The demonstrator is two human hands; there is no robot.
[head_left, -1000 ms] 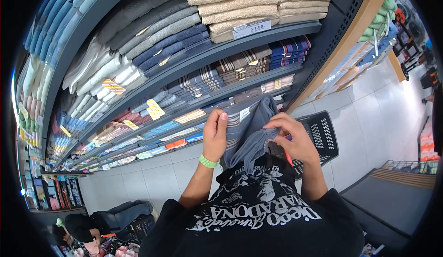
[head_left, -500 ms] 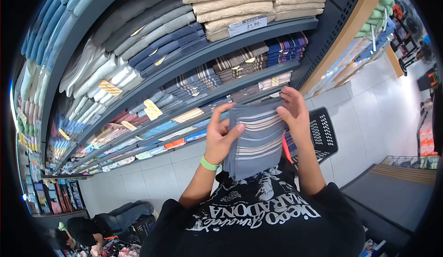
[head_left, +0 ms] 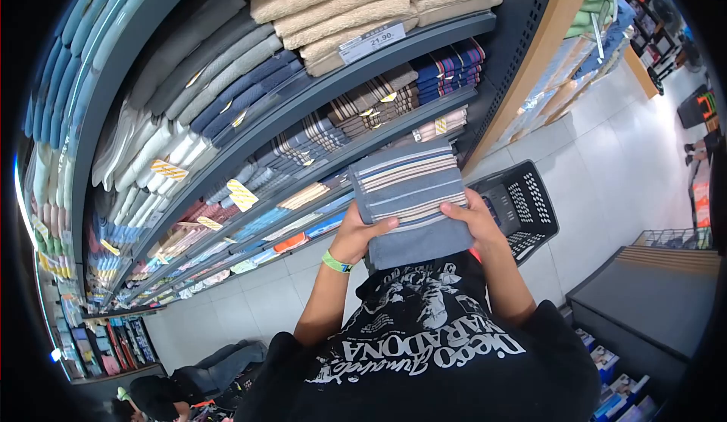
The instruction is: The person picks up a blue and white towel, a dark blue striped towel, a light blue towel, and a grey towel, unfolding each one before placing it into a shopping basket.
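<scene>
A folded blue-grey towel (head_left: 413, 183) with cream, dark and blue stripes lies between my two hands, in front of my chest. My left hand (head_left: 362, 233) grips its left edge, thumb on top and fingers hidden beneath. On the right edge, my right hand (head_left: 473, 219) holds it the same way, its thumb pressed on the striped face. Just beyond the towel, folded striped towels (head_left: 310, 138) fill a low shelf.
Shelves of folded towels curve along the left, with beige towels (head_left: 341, 6) above a price label (head_left: 372, 43). A black shopping basket (head_left: 522, 206) stands on the tiled floor to the right. Another person (head_left: 163, 395) is low at the bottom left. A grey display stand (head_left: 651, 293) is at right.
Both hands have shifted down to the towel's lower sides, and the towel now lies flatter with more of its striped face showing. The view has turned slightly.
</scene>
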